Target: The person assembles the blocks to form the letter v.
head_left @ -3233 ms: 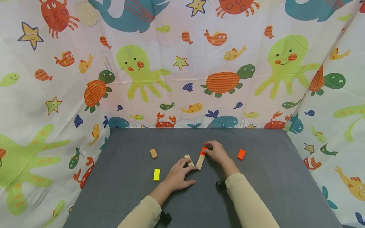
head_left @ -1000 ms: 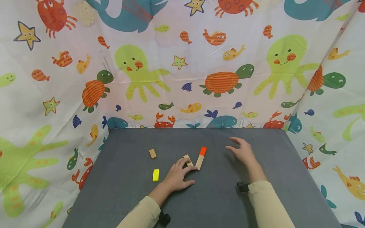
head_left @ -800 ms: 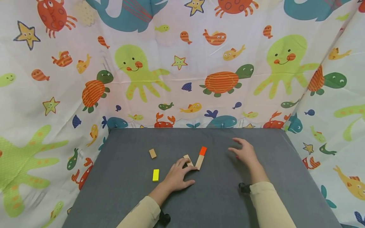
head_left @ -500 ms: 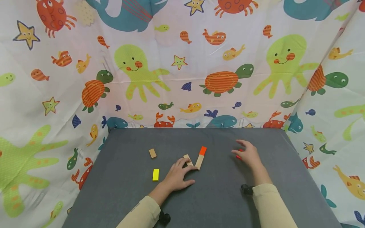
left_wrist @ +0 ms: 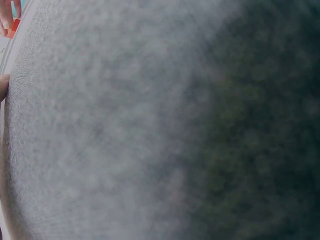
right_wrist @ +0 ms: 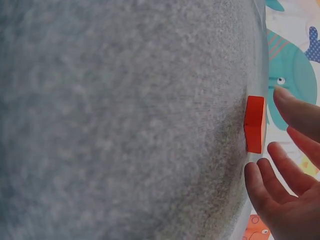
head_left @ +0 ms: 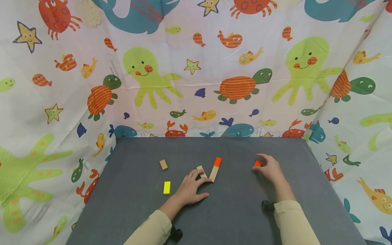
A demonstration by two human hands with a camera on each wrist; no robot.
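Right hand (head_left: 272, 169) brackets orange block (head_left: 258, 163) inside table (head_left: 226, 217) edges.

Bright head view, soft shadows on tabletop (head_left: 226, 211), blurred wrist-view foregrounds

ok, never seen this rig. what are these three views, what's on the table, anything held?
No machine here: just a person's two bare hands, left hand and right hand. The wide picture comes from a camera worn on the head, looking forward and down. The other two come from wrist cameras: the left wrist's shows mostly blurred grey surface, the right wrist's that hand near an orange block.

On the grey table also lie a yellow block, a small tan block and two pale blocks angled like a V, with a second orange block at the far end of the right one.

The left hand rests over the left pale block. The right hand's fingers are spread around its orange block; no firm grip shows.
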